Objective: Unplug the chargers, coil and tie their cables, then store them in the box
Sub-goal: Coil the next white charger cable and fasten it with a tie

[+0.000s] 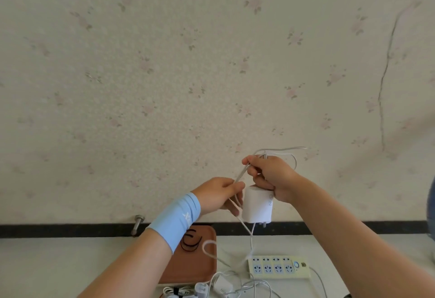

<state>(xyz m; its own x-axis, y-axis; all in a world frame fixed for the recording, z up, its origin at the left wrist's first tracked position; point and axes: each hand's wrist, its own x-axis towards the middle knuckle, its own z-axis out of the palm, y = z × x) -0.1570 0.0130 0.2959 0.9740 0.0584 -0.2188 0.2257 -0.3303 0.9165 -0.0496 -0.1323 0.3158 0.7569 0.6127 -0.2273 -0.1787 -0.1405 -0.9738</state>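
Nearest, at six o'clock, a few loose chargers (221,287) lie in tangled white leads, with a power strip (279,266) at five o'clock, its sockets bare. A brown tray (188,271) at seven o'clock carries thin black ties (190,242), probably for binding. Raised in front of the wall, just right of centre, the right hand (273,177) clamps the top of a white charger (257,206) with its lower fingers and nips the cable (240,173) between thumb and forefinger. The left hand (217,195), at the charger's nine o'clock, pinches the same cable, drawing it taut between the hands, seemingly to form a loop. The charger's long axis is near upright and its prongs point towards six o'clock. Slack loops show at one o'clock, and a tail hangs down towards the strip.
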